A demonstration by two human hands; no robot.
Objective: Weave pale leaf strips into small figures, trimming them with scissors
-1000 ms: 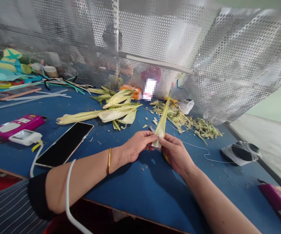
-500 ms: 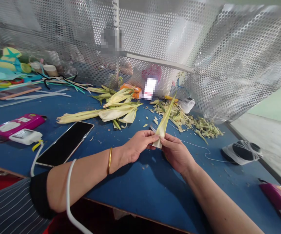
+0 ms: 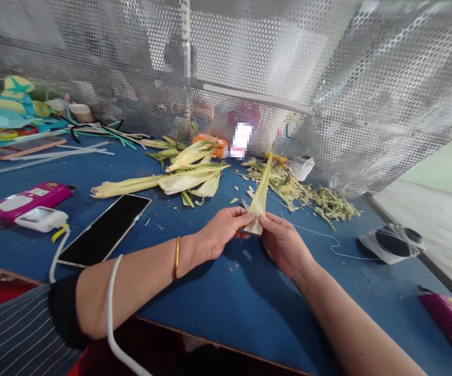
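A pale green corn husk (image 3: 262,192) is held up between my two hands, its wide end low and its narrow tip pointing away. My left hand (image 3: 226,230) pinches the wide end's left edge between thumb and fingers. On the right edge, my right hand (image 3: 282,240) pinches the same end. A thin blade-like metal thing (image 3: 245,205) shows just behind the left fingers; I cannot make out the rest of it. Beyond the hands lie a pile of corn husks (image 3: 194,177) and a heap of husk scraps (image 3: 288,185).
A black phone (image 3: 106,230) and a magenta power strip (image 3: 33,199) lie at left. White thread runs to a dark spool (image 3: 392,243) at right, near another magenta power strip (image 3: 451,318). A perforated metal screen (image 3: 249,62) borders the blue table (image 3: 210,303). A white cable (image 3: 112,313) crosses my left forearm.
The husk's tip has swung slightly left, and the husk looks a little flatter between my fingers. Both hands keep nearly the same place and grip.
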